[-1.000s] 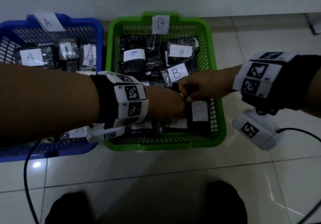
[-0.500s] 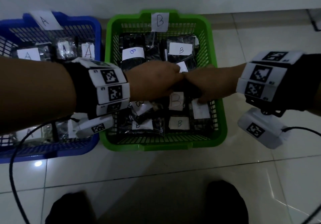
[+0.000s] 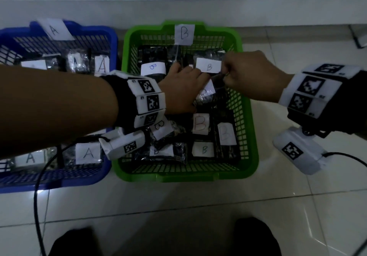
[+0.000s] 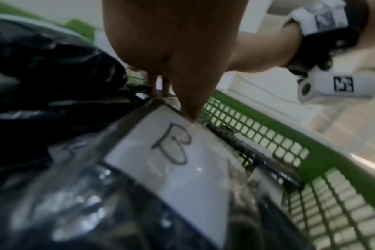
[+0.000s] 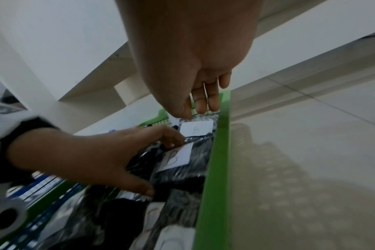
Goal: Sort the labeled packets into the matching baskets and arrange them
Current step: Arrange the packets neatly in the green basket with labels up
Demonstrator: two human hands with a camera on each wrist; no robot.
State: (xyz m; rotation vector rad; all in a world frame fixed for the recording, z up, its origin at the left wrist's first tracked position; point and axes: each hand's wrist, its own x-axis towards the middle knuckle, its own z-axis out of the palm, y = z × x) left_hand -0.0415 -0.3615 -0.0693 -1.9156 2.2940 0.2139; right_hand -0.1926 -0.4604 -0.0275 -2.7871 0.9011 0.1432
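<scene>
Left hand (image 3: 183, 88) lies on a B-labelled packet (image 3: 206, 92) mid-frame in the green basket (image 3: 249, 136), fingers extended, thumb at its lower edge | right hand (image 3: 250, 72) pinches the far packet (image 3: 208, 65) near the upper centre | blue basket (image 3: 111, 37) at left holds A-labelled packets (image 3: 87, 153)

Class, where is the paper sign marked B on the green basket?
In the head view, the white paper B sign sits on the far rim of the green plastic basket, right of the blue basket.
</scene>
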